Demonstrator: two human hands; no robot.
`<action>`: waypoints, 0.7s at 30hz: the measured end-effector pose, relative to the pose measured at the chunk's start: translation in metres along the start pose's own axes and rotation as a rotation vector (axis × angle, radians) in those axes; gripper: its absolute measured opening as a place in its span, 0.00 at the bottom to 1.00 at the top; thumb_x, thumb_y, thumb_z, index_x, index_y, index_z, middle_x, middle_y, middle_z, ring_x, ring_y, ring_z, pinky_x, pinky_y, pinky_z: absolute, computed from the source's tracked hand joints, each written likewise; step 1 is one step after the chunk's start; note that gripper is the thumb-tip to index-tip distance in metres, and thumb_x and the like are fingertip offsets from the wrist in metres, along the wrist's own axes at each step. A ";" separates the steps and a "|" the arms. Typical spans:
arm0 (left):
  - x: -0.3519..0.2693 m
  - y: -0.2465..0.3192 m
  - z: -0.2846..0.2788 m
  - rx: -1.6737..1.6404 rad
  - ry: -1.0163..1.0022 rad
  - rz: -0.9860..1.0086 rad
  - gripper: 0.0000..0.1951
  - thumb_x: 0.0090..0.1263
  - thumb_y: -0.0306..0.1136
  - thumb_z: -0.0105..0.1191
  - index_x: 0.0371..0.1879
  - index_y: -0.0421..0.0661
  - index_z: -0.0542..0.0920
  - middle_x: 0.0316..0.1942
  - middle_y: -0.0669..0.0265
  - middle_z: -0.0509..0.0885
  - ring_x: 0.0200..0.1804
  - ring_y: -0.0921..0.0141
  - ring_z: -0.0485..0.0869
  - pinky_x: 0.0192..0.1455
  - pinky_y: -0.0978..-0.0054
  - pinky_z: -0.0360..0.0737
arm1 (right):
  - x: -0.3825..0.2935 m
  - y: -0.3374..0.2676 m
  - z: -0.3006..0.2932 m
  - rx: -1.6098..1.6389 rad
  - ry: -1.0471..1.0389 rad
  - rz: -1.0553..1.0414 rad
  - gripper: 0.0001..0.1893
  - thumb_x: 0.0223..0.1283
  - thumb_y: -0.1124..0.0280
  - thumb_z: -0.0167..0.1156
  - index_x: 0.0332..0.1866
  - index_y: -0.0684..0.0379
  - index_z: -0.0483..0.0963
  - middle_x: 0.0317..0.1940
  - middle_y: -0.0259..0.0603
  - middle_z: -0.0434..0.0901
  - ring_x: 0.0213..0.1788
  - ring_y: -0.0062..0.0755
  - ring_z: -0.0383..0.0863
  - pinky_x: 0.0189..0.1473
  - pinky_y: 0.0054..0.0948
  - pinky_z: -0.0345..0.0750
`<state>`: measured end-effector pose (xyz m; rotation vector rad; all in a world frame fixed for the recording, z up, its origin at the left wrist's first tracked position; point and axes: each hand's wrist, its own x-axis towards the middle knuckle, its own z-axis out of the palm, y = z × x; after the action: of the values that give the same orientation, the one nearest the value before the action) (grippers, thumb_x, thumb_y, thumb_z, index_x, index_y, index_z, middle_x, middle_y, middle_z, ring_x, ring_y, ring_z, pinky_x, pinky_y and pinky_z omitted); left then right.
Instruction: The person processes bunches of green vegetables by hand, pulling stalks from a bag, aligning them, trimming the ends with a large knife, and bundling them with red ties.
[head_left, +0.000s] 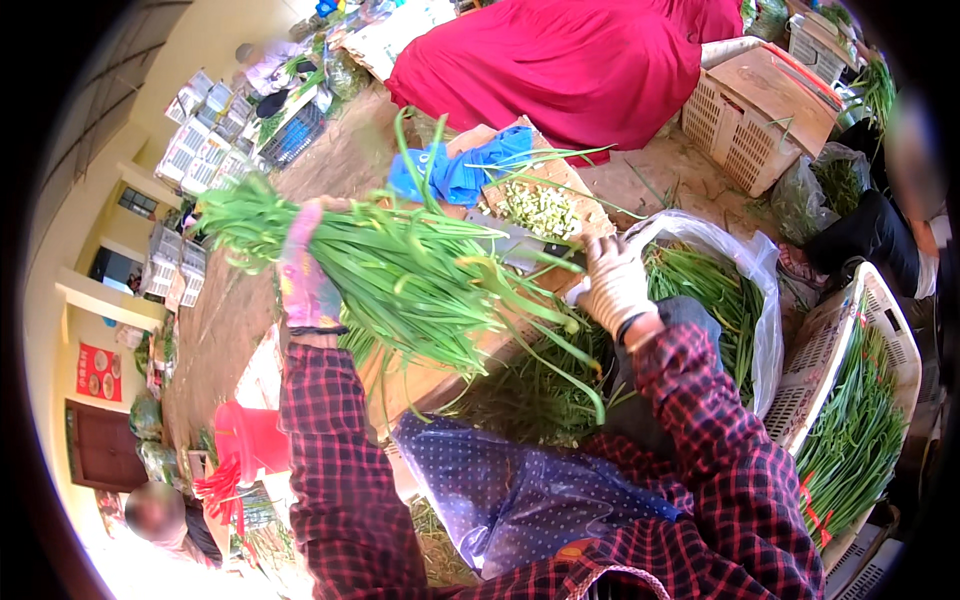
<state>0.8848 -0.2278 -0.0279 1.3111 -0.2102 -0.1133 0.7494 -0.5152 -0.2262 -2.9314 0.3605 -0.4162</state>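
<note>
My left hand (304, 262), in a pink patterned glove, grips a large bundle of long green leafy stalks (405, 270), perhaps garlic chives. The stalks spread to the right, and their loose ends hang over a wooden board (420, 375). My right hand (619, 289), in a dirty off-white ribbed glove, is closed around the dark handle of a broad-bladed knife (514, 244). Leaves partly cover the blade. Beyond the knife, a pile of short pale cut ends (538, 210) sits on the board. A blue cloth or bag (461, 169) lies beside the pile.
At my right, a clear plastic bag (765, 300) holds green stalks, and a white crate (896, 330) holds tied bundles. A red cloth (540, 67) drapes a heap ahead. A polka-dot apron (517, 480) covers my lap. Other people sit at both sides; a red stool (251, 439) stands left.
</note>
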 end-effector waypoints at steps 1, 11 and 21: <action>0.002 -0.007 0.001 0.092 -0.051 0.019 0.16 0.71 0.39 0.52 0.50 0.39 0.78 0.45 0.60 0.83 0.50 0.66 0.82 0.59 0.68 0.76 | -0.007 -0.013 -0.014 0.054 -0.108 0.017 0.47 0.34 0.54 0.76 0.64 0.59 0.63 0.50 0.44 0.74 0.58 0.47 0.73 0.63 0.43 0.68; -0.018 -0.012 0.012 -0.058 -0.057 -0.021 0.22 0.69 0.36 0.56 0.59 0.38 0.74 0.55 0.56 0.79 0.56 0.63 0.79 0.61 0.61 0.76 | -0.008 -0.081 -0.010 0.735 0.112 -0.089 0.44 0.41 0.62 0.73 0.66 0.62 0.60 0.60 0.57 0.69 0.62 0.58 0.68 0.63 0.46 0.68; -0.062 0.016 -0.035 -0.065 0.191 0.103 0.16 0.70 0.45 0.55 0.41 0.43 0.80 0.40 0.59 0.84 0.43 0.64 0.84 0.49 0.64 0.81 | -0.022 -0.086 -0.017 2.627 -0.005 0.569 0.10 0.69 0.62 0.58 0.40 0.58 0.73 0.32 0.35 0.77 0.35 0.32 0.79 0.43 0.38 0.78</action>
<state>0.8316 -0.1787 -0.0261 1.2353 -0.1102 0.0916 0.7428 -0.4288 -0.1997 -0.2417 0.1945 -0.2574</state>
